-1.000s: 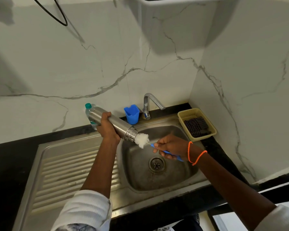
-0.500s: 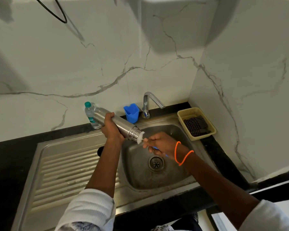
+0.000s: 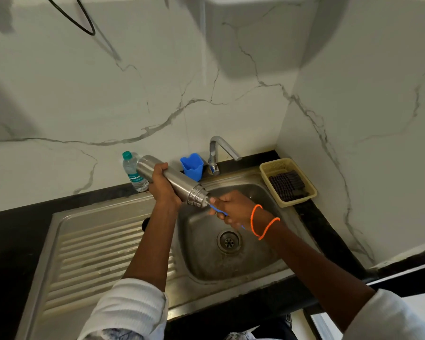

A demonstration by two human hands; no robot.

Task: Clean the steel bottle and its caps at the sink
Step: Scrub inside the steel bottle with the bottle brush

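Our left hand (image 3: 163, 190) has its fingers wrapped round the middle of the steel bottle (image 3: 172, 181), holding it tilted over the left rim of the sink (image 3: 233, 263), base up toward the far left and open threaded mouth down toward the right. Our right hand (image 3: 231, 209), an orange band (image 3: 263, 223) on its wrist, has its fingers clamped on the blue handle of a brush (image 3: 217, 210), right at the bottle's mouth; the brush head is out of sight, so we cannot tell how far it sits inside. Just behind the bottle's base a clear plastic bottle (image 3: 133, 171) with a green cap stands upright on the black bench (image 3: 15, 231) against the wall. To the right of it a blue cup (image 3: 192, 166) stands beside the tap (image 3: 219, 153); we cannot see into it. On the far right corner a yellow basket (image 3: 288, 181) holds something dark and ridged. A small dark object (image 3: 145, 223) shows by our left forearm on the ribbed drainboard (image 3: 96, 253).
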